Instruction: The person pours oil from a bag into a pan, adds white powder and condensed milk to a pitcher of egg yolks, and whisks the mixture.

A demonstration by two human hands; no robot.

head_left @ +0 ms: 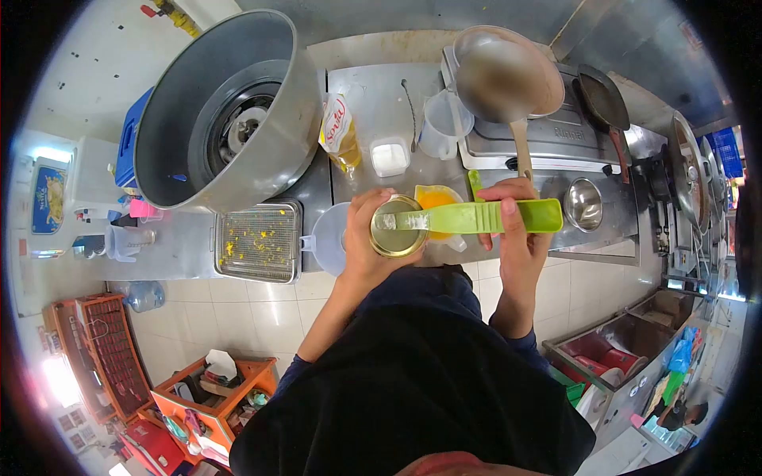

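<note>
My left hand (367, 242) wraps round a small round container with a gold rim (397, 251), held up in front of my body. My right hand (514, 230) grips a bright green plastic tool (456, 220) with a ribbed middle and a hollowed right end. Its left end, smeared whitish, lies across the container's mouth in this view. Another slim green piece (475, 181) shows just above my right fingers. Partly hidden below the tool is a clear spouted jug (453, 198) of orange-yellow liquid. A clear handled jug (321, 238) stands left of my left hand.
A large metal drum (298, 151) stands left, beside a yellow-and-white packet (340, 135). A white tub (390, 159) and clear pitcher (444, 123) stand behind. A pan (548, 79) sits on the stove (508, 151). A steel bowl (583, 202) and a wire-rack tray (258, 238) flank my hands.
</note>
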